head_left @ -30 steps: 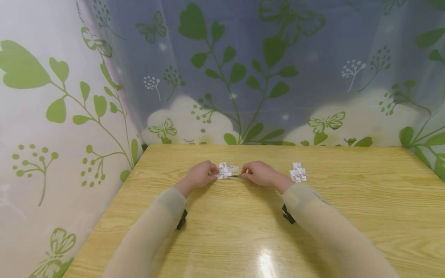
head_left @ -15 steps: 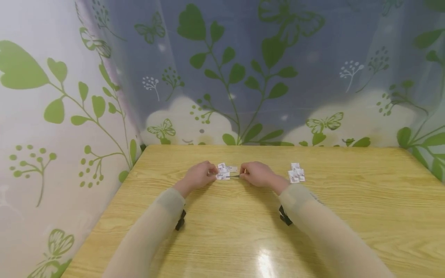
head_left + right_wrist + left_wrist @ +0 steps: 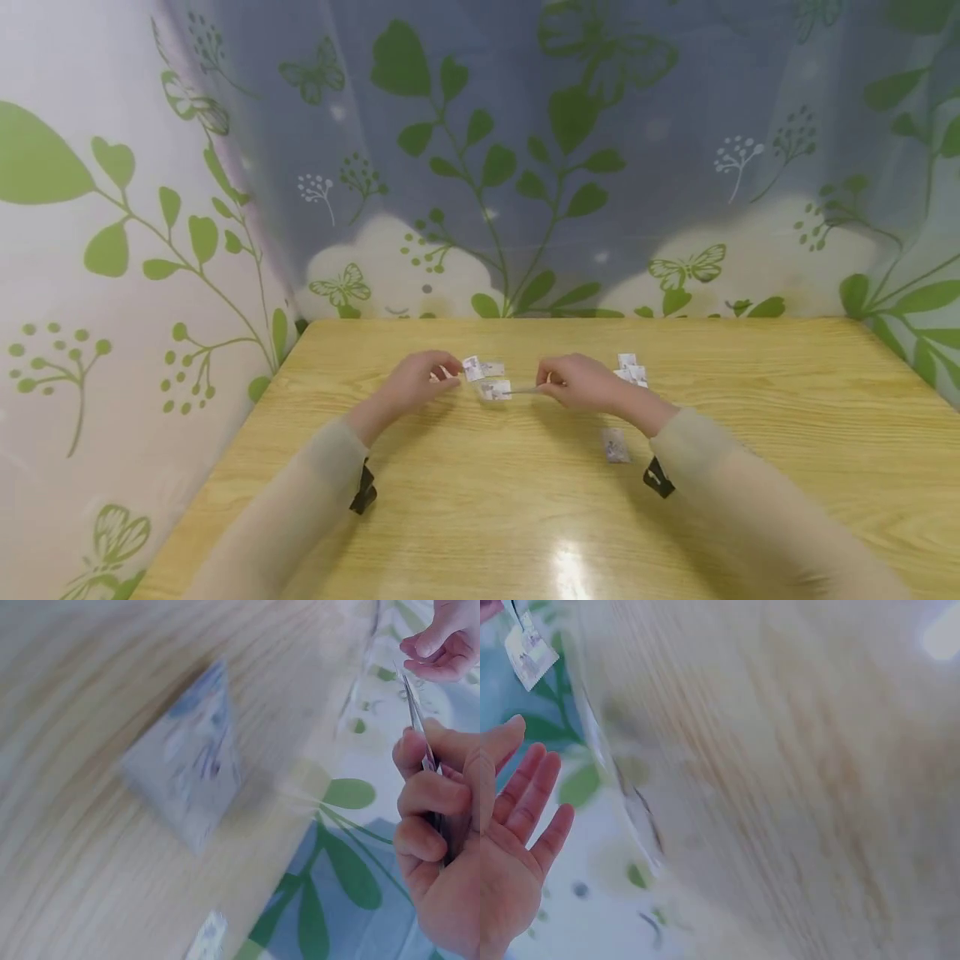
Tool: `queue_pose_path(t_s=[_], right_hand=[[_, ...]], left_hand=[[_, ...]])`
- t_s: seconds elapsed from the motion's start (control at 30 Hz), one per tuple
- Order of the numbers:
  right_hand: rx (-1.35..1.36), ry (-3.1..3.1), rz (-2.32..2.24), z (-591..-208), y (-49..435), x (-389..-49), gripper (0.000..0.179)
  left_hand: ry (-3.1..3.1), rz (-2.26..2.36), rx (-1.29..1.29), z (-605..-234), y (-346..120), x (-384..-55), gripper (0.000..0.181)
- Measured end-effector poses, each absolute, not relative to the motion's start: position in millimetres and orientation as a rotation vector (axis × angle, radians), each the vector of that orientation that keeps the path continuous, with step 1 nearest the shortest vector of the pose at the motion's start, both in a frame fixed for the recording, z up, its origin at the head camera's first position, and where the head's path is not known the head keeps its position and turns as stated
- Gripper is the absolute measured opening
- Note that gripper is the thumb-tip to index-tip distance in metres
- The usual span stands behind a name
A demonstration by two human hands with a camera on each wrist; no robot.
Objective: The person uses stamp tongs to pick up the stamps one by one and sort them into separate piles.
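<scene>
My right hand [image 3: 577, 383] grips a pair of slim metal tweezers [image 3: 415, 712], its fingers curled round the shanks in the right wrist view. At the tweezer tips is a small white printed sachet [image 3: 495, 390], which shows a serrated edge in the left wrist view. My left hand [image 3: 420, 382] holds nothing; its fingers are loosely spread [image 3: 525, 817]. Its fingertips are close to another white sachet [image 3: 472, 368], which lies beside a paler sachet [image 3: 492, 367] on the wooden table [image 3: 450, 517].
A cluster of several white sachets [image 3: 632, 372] lies just beyond my right wrist, partly hidden by it. One more sachet [image 3: 616, 446] lies by itself nearer me, close to the right wrist camera [image 3: 658, 477]. A leaf-printed curtain [image 3: 420, 200] stands behind the table.
The sachet at the tweezers has come away from the left group, toward me and rightward. My left hand has drawn back leftward. The lone sachet, earlier hidden under my right arm, now shows.
</scene>
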State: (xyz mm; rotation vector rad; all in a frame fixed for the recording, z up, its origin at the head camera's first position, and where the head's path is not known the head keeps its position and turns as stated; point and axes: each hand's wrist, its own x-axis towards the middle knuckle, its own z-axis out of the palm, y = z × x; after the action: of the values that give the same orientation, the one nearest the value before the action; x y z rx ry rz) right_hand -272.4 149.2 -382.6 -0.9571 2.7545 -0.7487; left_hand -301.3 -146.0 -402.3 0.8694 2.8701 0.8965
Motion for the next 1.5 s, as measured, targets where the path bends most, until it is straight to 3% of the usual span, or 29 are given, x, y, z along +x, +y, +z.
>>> queue_pose_path(t_s=[0.33, 0.9, 1.5], right_hand=[[-1.049, 2.503, -0.865, -376.9, 181.7, -226.5, 0.011], [-1.074, 2.529, -0.718, -402.5, 185.7, -229.1, 0.008], [-1.164, 2.714, -0.606, -402.0, 174.5, -235.4, 0.004]], left_hand=[[2.708, 0.854, 1.310, -395.4, -115.0, -252.2, 0.015], [2.517, 0.560, 1.325, -417.7, -88.5, -244.1, 0.015], [2.542, 0.596, 1.279, -415.0, -83.6, -248.5, 0.004]])
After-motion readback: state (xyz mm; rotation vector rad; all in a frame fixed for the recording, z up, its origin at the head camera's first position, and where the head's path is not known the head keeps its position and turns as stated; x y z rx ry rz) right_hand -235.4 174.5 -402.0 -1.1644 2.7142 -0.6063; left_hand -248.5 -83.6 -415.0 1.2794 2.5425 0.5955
